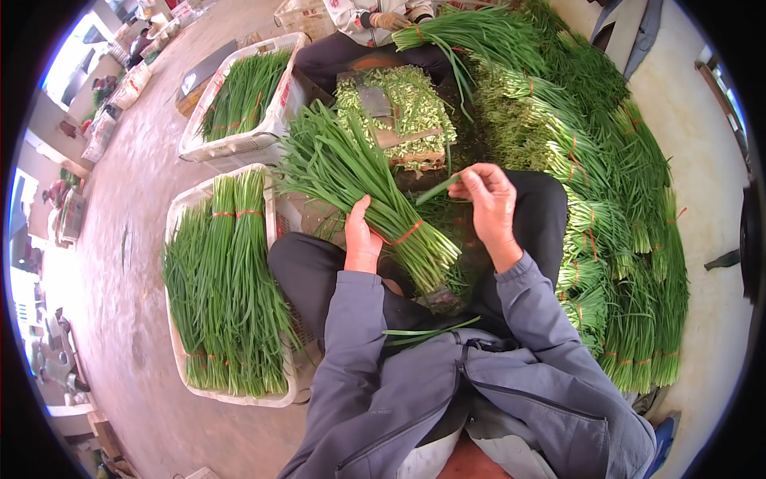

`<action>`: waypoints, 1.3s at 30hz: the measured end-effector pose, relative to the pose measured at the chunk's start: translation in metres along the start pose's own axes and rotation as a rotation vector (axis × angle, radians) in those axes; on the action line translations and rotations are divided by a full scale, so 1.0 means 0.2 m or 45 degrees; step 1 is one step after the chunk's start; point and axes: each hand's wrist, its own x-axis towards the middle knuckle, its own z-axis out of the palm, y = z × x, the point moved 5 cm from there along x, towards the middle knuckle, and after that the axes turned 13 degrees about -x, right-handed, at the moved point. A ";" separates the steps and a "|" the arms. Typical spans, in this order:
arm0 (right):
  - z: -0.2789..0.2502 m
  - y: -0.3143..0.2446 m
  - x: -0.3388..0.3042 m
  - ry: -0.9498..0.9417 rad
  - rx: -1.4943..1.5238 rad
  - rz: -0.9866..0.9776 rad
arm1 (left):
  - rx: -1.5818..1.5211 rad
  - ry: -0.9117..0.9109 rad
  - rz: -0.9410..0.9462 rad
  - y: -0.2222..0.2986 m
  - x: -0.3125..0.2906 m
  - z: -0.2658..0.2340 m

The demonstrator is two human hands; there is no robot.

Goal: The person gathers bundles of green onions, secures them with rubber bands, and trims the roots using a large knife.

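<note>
My left hand (363, 238) is closed around a bunch of garlic chives (351, 164), its thumb on the near side. An orange-red band circles the bunch near the pale stems, which point down and right toward my lap; the leafy end fans out up and left. To the right of the bunch, my right hand (488, 203) pinches a loose green chive leaf (435, 191) between thumb and fingers, apart from the bunch. A few stray leaves (431, 332) lie across my lap. Beyond the bunch, a block (419, 144) is littered with cut pale stem ends, a flat metal blade on it.
Two white crates hold banded chives at left, one nearer (291, 351) and one farther (191, 142). A large heap of chive bunches (626, 207) runs along the right wall. Across from me, a gloved co-worker's hand (389, 21) holds another bunch (471, 36).
</note>
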 end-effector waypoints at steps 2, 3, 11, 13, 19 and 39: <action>0.00 -0.11 0.03 -0.072 -0.176 -0.016 | 0.009 0.012 0.023 0.03 0.01 -0.03; 0.01 -0.14 0.04 -0.161 -0.342 0.008 | 0.015 0.034 0.046 0.07 0.01 -0.05; 0.18 0.13 -0.05 -0.726 -1.211 -0.338 | -0.074 -0.148 -0.017 0.00 -0.08 0.23; 0.27 0.04 -0.09 -0.519 -1.137 -0.465 | -0.006 -0.121 0.046 0.02 -0.15 0.27; 0.47 -0.07 -0.16 -0.595 -1.047 -0.827 | 0.145 0.069 0.162 0.08 -0.24 0.18; 0.19 0.21 0.04 -0.614 -0.736 0.006 | -0.015 0.042 0.415 0.44 -0.12 0.15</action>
